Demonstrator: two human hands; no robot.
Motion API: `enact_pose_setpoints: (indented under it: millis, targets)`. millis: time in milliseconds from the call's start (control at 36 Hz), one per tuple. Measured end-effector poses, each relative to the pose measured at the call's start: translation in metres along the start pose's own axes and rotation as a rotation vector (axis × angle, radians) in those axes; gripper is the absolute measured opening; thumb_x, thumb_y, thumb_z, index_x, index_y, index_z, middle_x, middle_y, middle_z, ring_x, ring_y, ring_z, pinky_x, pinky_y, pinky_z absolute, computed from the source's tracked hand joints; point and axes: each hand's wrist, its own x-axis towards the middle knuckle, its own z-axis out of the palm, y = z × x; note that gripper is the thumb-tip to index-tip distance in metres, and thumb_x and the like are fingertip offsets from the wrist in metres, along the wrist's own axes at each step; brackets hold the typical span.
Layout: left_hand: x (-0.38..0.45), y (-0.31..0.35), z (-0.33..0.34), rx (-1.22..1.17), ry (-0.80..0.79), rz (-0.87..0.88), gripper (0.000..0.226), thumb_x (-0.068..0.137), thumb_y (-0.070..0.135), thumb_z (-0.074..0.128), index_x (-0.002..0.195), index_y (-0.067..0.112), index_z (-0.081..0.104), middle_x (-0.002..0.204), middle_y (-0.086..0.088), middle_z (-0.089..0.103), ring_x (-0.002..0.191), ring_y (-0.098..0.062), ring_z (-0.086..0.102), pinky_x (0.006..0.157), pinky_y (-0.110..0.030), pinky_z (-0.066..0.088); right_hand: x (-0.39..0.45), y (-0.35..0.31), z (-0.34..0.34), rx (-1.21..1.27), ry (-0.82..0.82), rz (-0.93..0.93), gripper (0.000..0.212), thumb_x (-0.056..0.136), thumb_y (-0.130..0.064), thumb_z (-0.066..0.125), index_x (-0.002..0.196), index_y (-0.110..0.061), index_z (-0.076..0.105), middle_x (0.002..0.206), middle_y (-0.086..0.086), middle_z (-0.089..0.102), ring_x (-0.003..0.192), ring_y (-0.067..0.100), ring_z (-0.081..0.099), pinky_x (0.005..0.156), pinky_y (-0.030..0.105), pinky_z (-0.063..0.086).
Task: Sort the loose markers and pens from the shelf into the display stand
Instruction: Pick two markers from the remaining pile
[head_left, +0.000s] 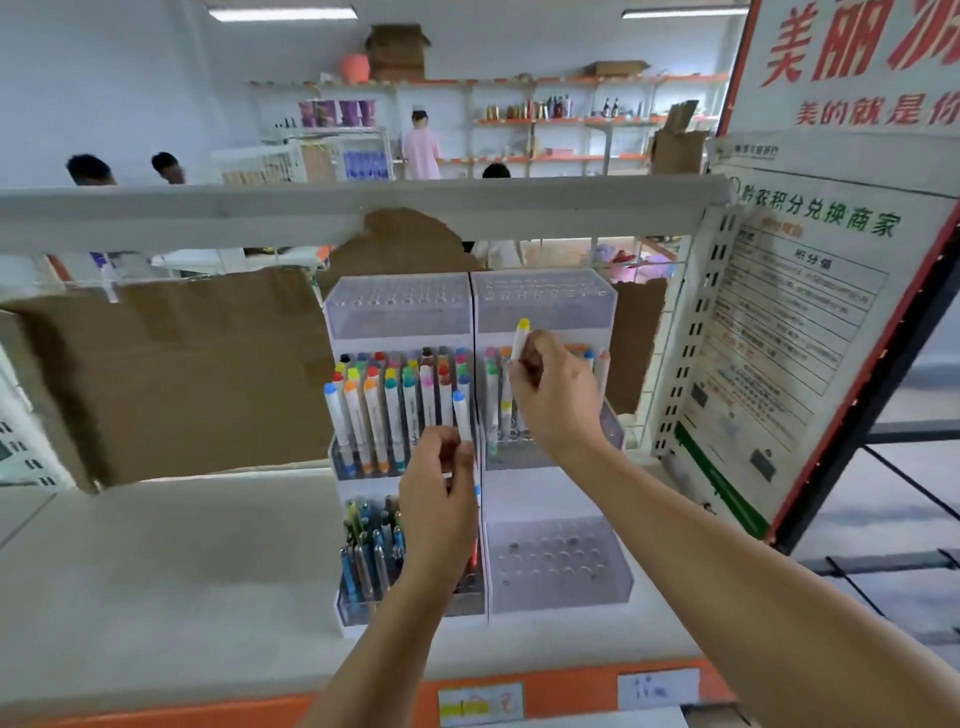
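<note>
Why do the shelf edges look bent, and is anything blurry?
Head view: the wide-angle lens bows the white shelf rail; the far shelves are soft; the right hand and its yellow-capped marker are slightly smeared; lighting is even, without harsh shadows.

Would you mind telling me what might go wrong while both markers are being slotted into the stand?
1. The left hand lowers a blue-capped marker beside a crowded row; it may knock neighbours askew.
2. The right hand covers the holes below its yellow-capped marker, so it may miss.
</note>
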Motion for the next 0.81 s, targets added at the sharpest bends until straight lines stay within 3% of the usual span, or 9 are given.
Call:
enact_pose_setpoints:
  millis: [83, 194, 278, 417, 500, 639, 806]
  targets:
    - [0.002, 0.002, 0.000, -0.003, 0.005, -0.007, 0.008, 0.098, 0.019, 0.047, 0.093, 0.015, 0.052, 0.080, 0.011, 0.053, 0.075, -0.005, 0.051, 0.064, -0.012, 0.038, -0.001, 0.001, 0.001, -0.038, 0.000, -0.036, 0.014, 0.093, -0.018, 0.055, 0.087, -0.018, 0.042, 0.072, -0.005, 0.051, 0.063, 0.013, 0.046, 0.047, 0.012, 0.022]
    - [0.005, 0.002, 0.000, 0.012, 0.028, 0.046, 0.009, 0.097, 0.017, 0.048, 0.093, 0.012, 0.054, 0.076, 0.010, 0.053, 0.070, -0.004, 0.050, 0.062, -0.003, 0.036, -0.004, 0.011, 0.008, -0.052, -0.047, -0.012, 0.013, 0.092, -0.016, 0.054, 0.085, -0.016, 0.043, 0.072, -0.001, 0.052, 0.064, 0.020, 0.052, 0.049, 0.022, 0.029]
    - [0.007, 0.001, 0.001, 0.010, 0.029, 0.061, 0.007, 0.096, 0.017, 0.048, 0.092, 0.013, 0.054, 0.075, 0.008, 0.053, 0.068, -0.005, 0.050, 0.062, -0.004, 0.037, -0.003, 0.013, 0.010, -0.038, -0.065, 0.020, 0.012, 0.092, -0.016, 0.055, 0.085, -0.017, 0.045, 0.071, -0.002, 0.052, 0.064, 0.018, 0.051, 0.049, 0.018, 0.027]
    - [0.005, 0.000, 0.004, -0.009, 0.040, 0.044, 0.007, 0.097, 0.017, 0.048, 0.092, 0.016, 0.053, 0.079, 0.014, 0.052, 0.073, -0.002, 0.051, 0.064, -0.002, 0.037, -0.003, 0.009, 0.008, -0.068, -0.081, -0.001, 0.007, 0.093, -0.018, 0.054, 0.089, -0.013, 0.050, 0.073, -0.001, 0.053, 0.067, 0.021, 0.055, 0.055, 0.029, 0.041]
    - [0.005, -0.003, 0.007, -0.009, 0.037, 0.050, 0.006, 0.097, 0.018, 0.048, 0.093, 0.017, 0.053, 0.080, 0.012, 0.054, 0.073, -0.003, 0.053, 0.064, -0.004, 0.039, -0.012, 0.012, 0.010, -0.137, -0.145, -0.037, 0.007, 0.093, -0.018, 0.051, 0.089, -0.014, 0.047, 0.073, 0.000, 0.051, 0.065, 0.023, 0.051, 0.050, 0.028, 0.033]
    - [0.004, 0.000, 0.007, -0.032, 0.038, 0.069, 0.008, 0.097, 0.014, 0.049, 0.091, 0.014, 0.053, 0.077, 0.009, 0.054, 0.072, 0.005, 0.052, 0.062, -0.006, 0.042, -0.015, 0.011, 0.015, -0.204, -0.188, 0.060, 0.013, 0.093, -0.021, 0.050, 0.084, -0.019, 0.040, 0.066, -0.008, 0.041, 0.064, 0.017, 0.042, 0.046, 0.023, 0.019]
    - [0.005, 0.005, 0.005, -0.025, 0.046, 0.098, 0.007, 0.097, 0.012, 0.050, 0.091, 0.016, 0.052, 0.075, 0.011, 0.053, 0.074, 0.012, 0.051, 0.065, -0.003, 0.040, -0.017, 0.014, 0.007, -0.292, -0.188, 0.116, 0.014, 0.095, -0.034, 0.053, 0.088, -0.023, 0.047, 0.082, -0.008, 0.052, 0.074, 0.015, 0.050, 0.060, 0.024, 0.032]
